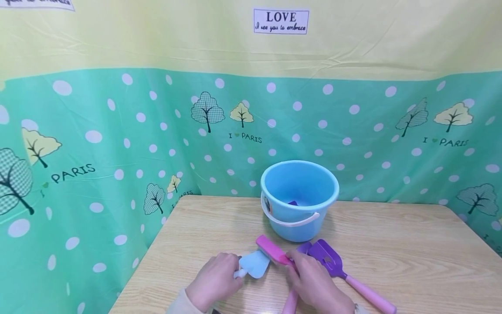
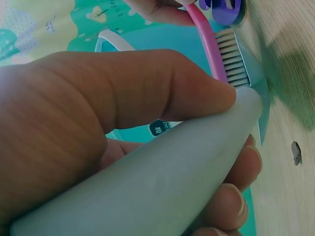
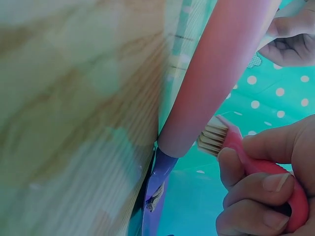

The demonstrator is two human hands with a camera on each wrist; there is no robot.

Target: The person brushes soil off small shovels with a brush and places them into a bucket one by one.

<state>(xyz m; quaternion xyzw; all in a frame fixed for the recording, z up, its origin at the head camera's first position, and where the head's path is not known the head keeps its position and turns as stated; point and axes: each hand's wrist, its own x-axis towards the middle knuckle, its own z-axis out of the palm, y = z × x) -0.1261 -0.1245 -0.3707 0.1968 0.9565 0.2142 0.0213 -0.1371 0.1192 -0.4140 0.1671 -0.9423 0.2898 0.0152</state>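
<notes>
My left hand (image 1: 217, 279) grips the pale handle (image 2: 162, 172) of a small light blue shovel (image 1: 256, 265), its blade pointing right above the table. A pink brush (image 1: 271, 249) is in my right hand (image 1: 315, 281), with the fingers curled round its handle (image 3: 266, 169). In the left wrist view the brush's pale bristles (image 2: 233, 59) touch the shovel's blade. Just beyond both hands stands a light blue bucket (image 1: 300, 229), its white handle hanging down in front. Something purple (image 1: 293, 203) shows inside it, too little to identify.
Beside and under my right hand lie two purple shovels with pink handles, one blade (image 1: 325, 257) at the right, the other handle (image 1: 290, 302) nearer me. A small dark mark or bit (image 2: 296, 153) shows on the wooden table (image 1: 415, 244). Green patterned cloth (image 1: 298, 122) hangs behind.
</notes>
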